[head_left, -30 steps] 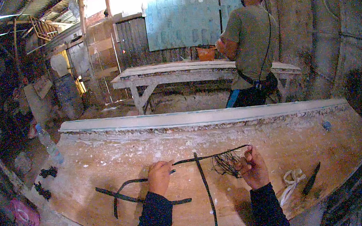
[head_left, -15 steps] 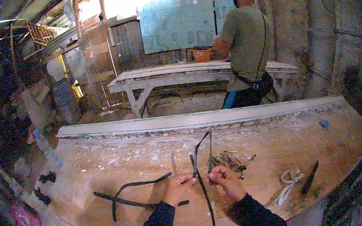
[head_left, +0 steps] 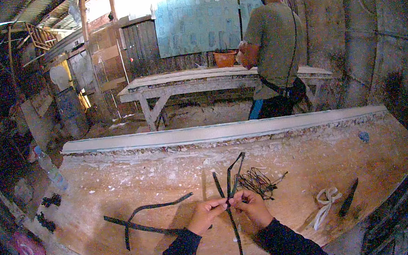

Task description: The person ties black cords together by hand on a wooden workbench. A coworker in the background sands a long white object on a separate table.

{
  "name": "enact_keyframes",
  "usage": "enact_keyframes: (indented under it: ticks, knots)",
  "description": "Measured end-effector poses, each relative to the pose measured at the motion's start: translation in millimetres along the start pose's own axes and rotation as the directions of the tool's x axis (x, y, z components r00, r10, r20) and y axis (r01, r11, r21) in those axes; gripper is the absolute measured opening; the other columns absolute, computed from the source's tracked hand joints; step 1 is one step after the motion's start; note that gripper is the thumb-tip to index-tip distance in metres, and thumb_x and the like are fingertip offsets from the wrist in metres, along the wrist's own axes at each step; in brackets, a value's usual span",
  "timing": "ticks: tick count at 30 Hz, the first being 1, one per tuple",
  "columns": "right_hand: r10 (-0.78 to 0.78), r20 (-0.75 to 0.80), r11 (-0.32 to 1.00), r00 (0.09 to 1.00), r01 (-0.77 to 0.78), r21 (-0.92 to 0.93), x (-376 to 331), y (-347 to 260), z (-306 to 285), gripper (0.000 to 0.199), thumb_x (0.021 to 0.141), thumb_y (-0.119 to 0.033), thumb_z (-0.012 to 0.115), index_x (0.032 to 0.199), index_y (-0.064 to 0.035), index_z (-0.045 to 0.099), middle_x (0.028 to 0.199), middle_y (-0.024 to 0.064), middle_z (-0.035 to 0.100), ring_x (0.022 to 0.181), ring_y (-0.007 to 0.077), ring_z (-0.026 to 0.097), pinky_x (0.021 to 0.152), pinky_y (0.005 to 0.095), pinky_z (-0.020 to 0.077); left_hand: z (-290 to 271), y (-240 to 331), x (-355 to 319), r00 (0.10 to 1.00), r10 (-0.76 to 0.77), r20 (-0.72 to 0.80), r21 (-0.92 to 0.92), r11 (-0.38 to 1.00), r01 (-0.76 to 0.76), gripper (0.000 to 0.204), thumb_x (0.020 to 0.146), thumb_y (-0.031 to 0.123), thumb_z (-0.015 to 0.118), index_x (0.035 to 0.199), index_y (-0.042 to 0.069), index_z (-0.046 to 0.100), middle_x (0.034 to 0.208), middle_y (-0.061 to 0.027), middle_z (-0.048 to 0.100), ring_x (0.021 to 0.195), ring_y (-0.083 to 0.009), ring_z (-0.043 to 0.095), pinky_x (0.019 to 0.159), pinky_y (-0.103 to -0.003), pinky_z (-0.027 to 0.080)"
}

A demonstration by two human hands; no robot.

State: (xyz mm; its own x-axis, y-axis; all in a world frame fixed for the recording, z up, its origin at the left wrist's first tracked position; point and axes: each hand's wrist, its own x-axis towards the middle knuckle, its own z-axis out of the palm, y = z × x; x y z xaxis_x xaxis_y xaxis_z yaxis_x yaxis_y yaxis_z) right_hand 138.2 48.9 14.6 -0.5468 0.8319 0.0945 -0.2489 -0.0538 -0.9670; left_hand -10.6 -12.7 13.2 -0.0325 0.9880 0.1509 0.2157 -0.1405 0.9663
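Fingertips nearly meeting, a person's left hand (head_left: pixel 208 216) and right hand (head_left: pixel 251 207) each pinch a folded strip (head_left: pixel 229 173) between thumb and fingers above the middle of a wooden table (head_left: pixel 132 176), its black loop pointing away from the body. A straight strip (head_left: pixel 240 245) runs beneath the hands; whether they touch it, one cannot tell. To the left, two crossed strips (head_left: pixel 147 227) lie on the wood, with black clumps (head_left: pixel 51 201) and a bottle (head_left: pixel 50 170) near the table's edge. Tangled cords (head_left: pixel 258 182) sit just beyond the right hand, a white tie (head_left: pixel 324 207) and a dark blade (head_left: pixel 349 198) farther right. Behind, a co-worker (head_left: pixel 275 39) stands at a bench (head_left: pixel 177 85) beside an orange bucket (head_left: pixel 225 59)
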Motion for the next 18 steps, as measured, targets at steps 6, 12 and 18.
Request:
enact_keyframes:
  ticks: [6,12,18]
  knots:
    - [-0.154,-0.042,0.970,0.987,0.143,-0.194,6,14,-6,0.015,0.075,-0.011,0.065,0.075,-0.0069,0.051,0.071,-0.0010,0.053,0.063,0.0074,0.049,0.055,0.0212,0.0408,2,2,-2,0.998,-0.038,0.053,-0.111,0.993,0.043,0.027,0.085,0.016,0.050,0.107,0.001,0.056,0.103,-0.0038,0.059,0.096,-0.0110,0.051,0.088,-0.024,0.037]
    - [-0.169,-0.013,0.973,0.986,0.164,-0.165,6,16,-6,0.014,0.076,-0.012,0.064,0.074,-0.0068,0.052,0.071,-0.0001,0.054,0.063,0.0076,0.050,0.055,0.0210,0.0414,2,9,-2,0.998,-0.063,0.021,-0.069,0.996,0.064,0.029,0.085,0.022,0.052,0.103,0.000,0.058,0.097,-0.0041,0.061,0.092,-0.0105,0.052,0.085,-0.024,0.038]
    - [-0.094,-0.003,0.988,0.996,0.093,-0.127,5,12,-7,0.013,0.078,-0.016,0.062,0.075,-0.0055,0.055,0.071,0.0006,0.056,0.065,0.0083,0.052,0.056,0.0219,0.0421,-2,11,-1,0.999,-0.033,-0.043,0.074,0.997,0.036,0.029,0.081,0.025,0.058,0.092,-0.002,0.062,0.085,-0.0029,0.062,0.080,-0.0089,0.054,0.075,-0.024,0.041]
